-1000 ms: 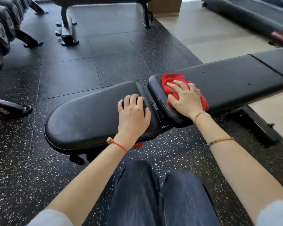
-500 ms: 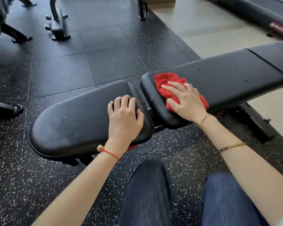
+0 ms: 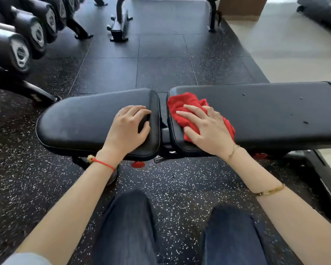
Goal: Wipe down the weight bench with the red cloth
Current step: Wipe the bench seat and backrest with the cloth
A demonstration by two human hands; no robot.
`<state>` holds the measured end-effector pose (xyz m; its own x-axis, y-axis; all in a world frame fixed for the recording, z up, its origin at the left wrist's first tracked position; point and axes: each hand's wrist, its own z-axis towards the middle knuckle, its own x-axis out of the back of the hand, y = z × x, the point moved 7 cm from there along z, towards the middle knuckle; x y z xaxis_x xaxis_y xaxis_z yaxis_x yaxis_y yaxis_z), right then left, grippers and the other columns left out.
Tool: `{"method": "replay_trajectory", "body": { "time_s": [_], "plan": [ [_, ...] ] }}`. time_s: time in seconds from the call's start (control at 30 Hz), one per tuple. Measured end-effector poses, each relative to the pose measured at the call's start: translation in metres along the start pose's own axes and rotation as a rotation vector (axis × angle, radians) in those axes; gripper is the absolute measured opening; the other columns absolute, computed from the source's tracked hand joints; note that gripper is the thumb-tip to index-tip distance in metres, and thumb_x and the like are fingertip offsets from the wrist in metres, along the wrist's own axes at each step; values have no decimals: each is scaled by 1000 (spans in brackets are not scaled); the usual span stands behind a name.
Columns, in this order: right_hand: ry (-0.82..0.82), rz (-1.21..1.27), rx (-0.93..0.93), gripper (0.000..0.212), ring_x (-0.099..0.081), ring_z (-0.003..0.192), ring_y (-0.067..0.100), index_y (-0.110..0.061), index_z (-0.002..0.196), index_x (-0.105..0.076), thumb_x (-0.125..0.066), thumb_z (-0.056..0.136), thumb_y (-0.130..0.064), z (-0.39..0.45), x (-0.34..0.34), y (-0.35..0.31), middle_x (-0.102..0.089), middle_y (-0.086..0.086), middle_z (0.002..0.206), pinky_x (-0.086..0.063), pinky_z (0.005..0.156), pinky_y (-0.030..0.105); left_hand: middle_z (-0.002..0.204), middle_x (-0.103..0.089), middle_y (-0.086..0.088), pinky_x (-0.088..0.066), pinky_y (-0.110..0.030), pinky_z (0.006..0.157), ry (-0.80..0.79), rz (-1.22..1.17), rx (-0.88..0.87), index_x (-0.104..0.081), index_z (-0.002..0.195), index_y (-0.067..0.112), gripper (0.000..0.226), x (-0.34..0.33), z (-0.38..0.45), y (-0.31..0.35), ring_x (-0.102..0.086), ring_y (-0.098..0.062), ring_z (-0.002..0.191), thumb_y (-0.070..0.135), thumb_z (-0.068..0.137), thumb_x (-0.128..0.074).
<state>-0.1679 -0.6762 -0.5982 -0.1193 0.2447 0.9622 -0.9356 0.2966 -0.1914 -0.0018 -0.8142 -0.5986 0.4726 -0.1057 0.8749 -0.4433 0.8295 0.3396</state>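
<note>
The black weight bench lies across the view in two pads: a short seat pad (image 3: 80, 121) on the left and a long back pad (image 3: 275, 115) on the right, with a narrow gap between them. A crumpled red cloth (image 3: 182, 104) sits on the left end of the back pad. My right hand (image 3: 206, 129) presses flat on the cloth with its fingers spread. My left hand (image 3: 128, 129) rests on the right end of the seat pad, fingers slightly bent over the pad's edge, holding nothing.
A rack of black dumbbells (image 3: 21, 52) stands at the left. Another bench frame (image 3: 120, 25) is at the back on the dark rubber floor (image 3: 161, 69). Pale flooring (image 3: 294, 44) lies to the right. My knees in dark jeans (image 3: 130, 222) are below the bench.
The view has swung so the bench now lies level across the frame. Both hands keep their places, the right one still on the cloth at the back pad's left end.
</note>
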Motion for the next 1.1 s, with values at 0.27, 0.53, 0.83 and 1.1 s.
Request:
{"method": "replay_trajectory", "body": {
  "time_s": [0.27,0.53,0.83,1.1],
  "plan": [
    [-65,-30,-177,51,-27,137,33,-40,146,-36,-39,96,-45,59,2,55,-28,-10,157,-18,114,43,132,-56,-8,-23,-55,119,61,52,219,-62,124,12,35,-13,-5,27,-45,-30,129,22,91,-58],
    [-83,25,179,49,-30,134,31,-45,142,-38,-41,93,-47,12,-1,14,-33,-16,153,-20,114,42,124,-62,-3,-34,-47,111,135,180,230,-64,119,16,31,-10,-7,33,-50,-26,123,23,89,-57],
    [-60,-27,-18,52,-28,138,34,-41,145,-38,-40,94,-48,45,6,82,-31,-10,156,-22,114,45,118,-64,5,-34,-41,103,183,159,245,-66,113,22,31,-10,-5,33,-53,-21,117,30,87,-51],
    [-105,15,128,53,-29,137,32,-44,145,-35,-39,93,-48,24,-2,39,-31,-14,155,-20,116,44,124,-62,0,-37,-43,101,120,283,233,-64,119,18,35,-15,-7,41,-54,-25,119,33,89,-53]
  ]
}}
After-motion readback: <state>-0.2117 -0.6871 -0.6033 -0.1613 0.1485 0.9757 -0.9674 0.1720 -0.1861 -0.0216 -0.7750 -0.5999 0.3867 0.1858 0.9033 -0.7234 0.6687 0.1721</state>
